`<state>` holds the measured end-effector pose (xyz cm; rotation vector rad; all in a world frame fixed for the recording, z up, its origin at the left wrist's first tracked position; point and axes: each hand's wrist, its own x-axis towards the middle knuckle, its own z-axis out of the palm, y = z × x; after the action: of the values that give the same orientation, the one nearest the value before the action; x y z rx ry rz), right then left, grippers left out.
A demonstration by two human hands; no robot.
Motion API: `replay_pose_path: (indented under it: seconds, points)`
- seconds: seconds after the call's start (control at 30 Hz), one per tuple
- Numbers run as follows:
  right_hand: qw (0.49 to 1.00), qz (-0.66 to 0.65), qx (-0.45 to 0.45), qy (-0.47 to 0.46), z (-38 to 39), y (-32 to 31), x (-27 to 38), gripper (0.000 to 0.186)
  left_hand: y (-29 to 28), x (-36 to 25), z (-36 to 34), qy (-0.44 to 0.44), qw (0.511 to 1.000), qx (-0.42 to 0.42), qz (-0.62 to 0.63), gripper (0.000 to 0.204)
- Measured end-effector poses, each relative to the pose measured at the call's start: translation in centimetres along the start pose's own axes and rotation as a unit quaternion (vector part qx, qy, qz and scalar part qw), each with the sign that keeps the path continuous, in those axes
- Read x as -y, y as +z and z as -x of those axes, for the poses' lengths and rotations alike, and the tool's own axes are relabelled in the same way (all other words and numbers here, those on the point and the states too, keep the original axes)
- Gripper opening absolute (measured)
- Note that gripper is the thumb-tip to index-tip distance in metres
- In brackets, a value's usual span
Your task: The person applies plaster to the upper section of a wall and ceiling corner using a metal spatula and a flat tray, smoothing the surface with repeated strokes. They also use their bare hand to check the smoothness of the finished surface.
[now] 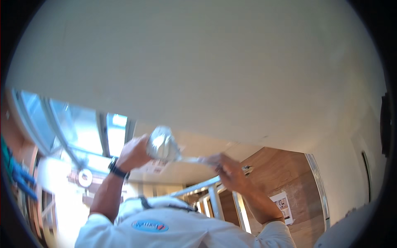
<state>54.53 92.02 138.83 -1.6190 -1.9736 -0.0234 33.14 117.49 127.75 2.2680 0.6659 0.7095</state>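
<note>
My left hand (135,153), with a dark watch at the wrist, is closed at the left side of a shiny whitish lump (162,142) with a creased, uneven surface. What the lump is made of, and whether something lies under it, I cannot make out. From the right, a slim pale tool (191,159) reaches to the lump's lower right edge. My right hand (226,168) is closed around the tool's other end, its fingers slightly blurred. Both hands are raised in front of my white shirt, close together.
A broad, pale, smooth surface (206,74) spans the upper view. Windows (82,128) stand at left, beside a blue-gloved hand (25,180) of another person. Lower right are a brown wood panel (285,177), a pinned paper sheet (283,206) and a metal frame (215,202).
</note>
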Motion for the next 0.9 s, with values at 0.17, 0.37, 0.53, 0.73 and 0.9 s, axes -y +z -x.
replay_pose_path:
  seconds: [0.17, 0.37, 0.53, 0.73, 0.9]
  points:
    - [0.978, -0.092, -0.085, 0.165, 0.5, 4.2, -3.5, 0.026, 1.0, 0.0, 0.0, -0.073, 0.996, 0.051, 0.013, 0.056]
    - [0.95, -0.212, -0.206, 0.102, -1.4, 9.9, -4.6, 0.035, 2.3, 0.9, -0.2, -0.094, 0.992, 0.069, 0.039, 0.064]
    - [0.967, -0.195, -0.163, 0.033, -2.2, 11.1, -3.3, 0.039, 3.0, 1.3, -0.7, -0.122, 0.988, 0.074, 0.061, 0.066]
    - [0.999, 0.024, -0.044, -0.006, -1.7, 9.4, -5.3, 0.06, 2.4, 1.5, -0.9, -0.112, 0.98, 0.127, 0.102, 0.058]
    - [0.99, 0.138, -0.001, -0.039, 0.3, 6.2, -8.2, 0.061, 2.4, 2.7, -0.5, -0.02, 0.992, 0.06, 0.108, 0.055]
